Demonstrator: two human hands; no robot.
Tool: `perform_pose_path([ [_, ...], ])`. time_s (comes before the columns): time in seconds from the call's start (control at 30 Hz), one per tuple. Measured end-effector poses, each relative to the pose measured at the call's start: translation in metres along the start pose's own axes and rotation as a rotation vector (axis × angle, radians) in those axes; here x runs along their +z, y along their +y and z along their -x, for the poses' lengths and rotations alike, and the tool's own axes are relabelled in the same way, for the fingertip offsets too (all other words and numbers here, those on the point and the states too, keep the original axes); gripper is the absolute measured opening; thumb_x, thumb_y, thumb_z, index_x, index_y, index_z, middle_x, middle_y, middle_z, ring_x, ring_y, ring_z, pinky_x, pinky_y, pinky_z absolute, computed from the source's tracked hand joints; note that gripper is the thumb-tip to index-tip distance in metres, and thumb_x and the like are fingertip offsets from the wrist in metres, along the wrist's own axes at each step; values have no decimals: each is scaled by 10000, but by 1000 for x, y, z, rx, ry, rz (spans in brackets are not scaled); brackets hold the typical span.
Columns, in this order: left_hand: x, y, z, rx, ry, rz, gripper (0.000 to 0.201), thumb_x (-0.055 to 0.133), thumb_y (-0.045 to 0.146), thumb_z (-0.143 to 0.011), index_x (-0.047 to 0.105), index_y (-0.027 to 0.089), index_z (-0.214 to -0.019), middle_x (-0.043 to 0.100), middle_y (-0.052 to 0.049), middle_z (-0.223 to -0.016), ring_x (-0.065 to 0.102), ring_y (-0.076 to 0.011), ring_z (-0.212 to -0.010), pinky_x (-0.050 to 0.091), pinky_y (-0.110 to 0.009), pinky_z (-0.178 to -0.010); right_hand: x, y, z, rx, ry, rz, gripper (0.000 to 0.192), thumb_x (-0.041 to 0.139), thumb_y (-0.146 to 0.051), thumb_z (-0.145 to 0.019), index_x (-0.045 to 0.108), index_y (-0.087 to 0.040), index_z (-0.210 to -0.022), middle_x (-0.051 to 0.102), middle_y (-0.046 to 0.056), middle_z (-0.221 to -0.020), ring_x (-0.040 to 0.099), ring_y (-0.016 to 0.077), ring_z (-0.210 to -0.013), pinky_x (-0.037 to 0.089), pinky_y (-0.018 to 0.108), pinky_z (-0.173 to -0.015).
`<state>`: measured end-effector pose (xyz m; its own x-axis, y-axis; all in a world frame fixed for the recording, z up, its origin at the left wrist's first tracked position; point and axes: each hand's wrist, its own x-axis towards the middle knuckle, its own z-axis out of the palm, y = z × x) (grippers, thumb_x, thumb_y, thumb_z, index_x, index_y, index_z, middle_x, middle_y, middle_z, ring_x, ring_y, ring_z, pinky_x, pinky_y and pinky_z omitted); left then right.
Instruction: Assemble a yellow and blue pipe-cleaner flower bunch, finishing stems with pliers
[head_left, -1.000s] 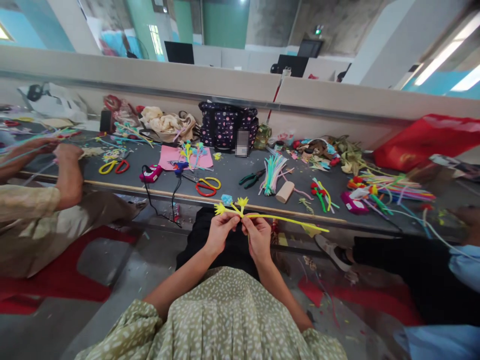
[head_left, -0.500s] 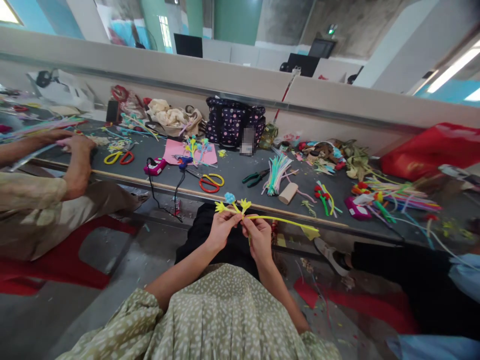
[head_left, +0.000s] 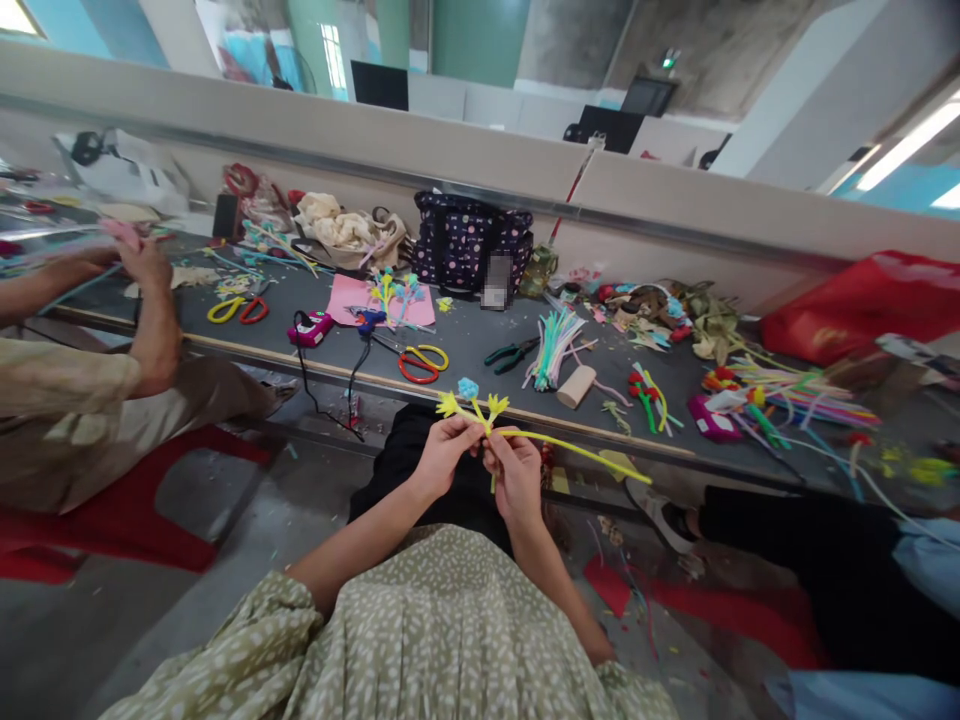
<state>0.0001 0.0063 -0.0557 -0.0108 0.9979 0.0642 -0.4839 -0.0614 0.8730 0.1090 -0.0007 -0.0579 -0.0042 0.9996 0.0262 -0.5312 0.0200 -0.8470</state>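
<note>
Over my lap, just in front of the table edge, both hands pinch a small pipe-cleaner flower sprig (head_left: 488, 412). It has yellow blossoms on either side and a blue one (head_left: 468, 388) between them. My left hand (head_left: 447, 452) is closed on its stems from the left. My right hand (head_left: 517, 468) is closed on the stems close beside it, fingertips nearly touching. A long yellow pipe cleaner (head_left: 585, 450) runs from the fingers out to the right, its far end free. The exact join is hidden by the fingertips.
On the table (head_left: 480, 345) lie red-and-yellow scissors (head_left: 418, 364), pliers (head_left: 511, 356), a pipe-cleaner bundle (head_left: 555, 345), a cardboard tube (head_left: 577, 386) and a glue gun (head_left: 369, 320). A dark patterned bag (head_left: 469, 245) stands behind. A co-worker's arms (head_left: 154, 300) are at left; another person's leg (head_left: 795, 530) is at right.
The sprig has tilted slightly right and the long yellow pipe cleaner's free end has swung a little lower and right. Both my hands keep their pinch. The left co-worker's hands have moved up and left.
</note>
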Motion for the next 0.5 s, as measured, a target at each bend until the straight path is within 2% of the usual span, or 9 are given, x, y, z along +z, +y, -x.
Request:
perform_pose_path([
  [0.13,2,1,1,11,18,-11,209,783,316,-681,698,126,-694,597,-8,-639,488,-74,-531,385,-210,-511,0,-2,4,-163,-13,185,155,705,-317,-791,661,-171,-762,549,-19,-670,457,77,-512,326,202,-441],
  [0.23,2,3,2,23,40,-25,224,792,326,-662,695,125,-661,592,-9,-630,468,-72,-525,376,-214,-506,-2,-3,4,-199,-14,288,161,701,-335,-790,670,-177,-790,574,-10,-689,481,90,-526,356,211,-450],
  [0.3,2,5,1,24,41,-30,230,798,324,-652,690,122,-638,588,-10,-621,461,-71,-522,368,-214,-503,-4,-3,3,-154,-23,276,181,710,-350,-774,670,-174,-790,592,-5,-686,473,89,-508,345,212,-432],
  [0.5,-1,5,1,-39,-7,16,225,806,308,-642,688,117,-650,569,-1,-596,465,-62,-506,346,-201,-486,-4,-2,1,118,-89,20,180,763,-292,-692,652,-168,-759,616,-11,-623,434,60,-440,286,191,-402],
])
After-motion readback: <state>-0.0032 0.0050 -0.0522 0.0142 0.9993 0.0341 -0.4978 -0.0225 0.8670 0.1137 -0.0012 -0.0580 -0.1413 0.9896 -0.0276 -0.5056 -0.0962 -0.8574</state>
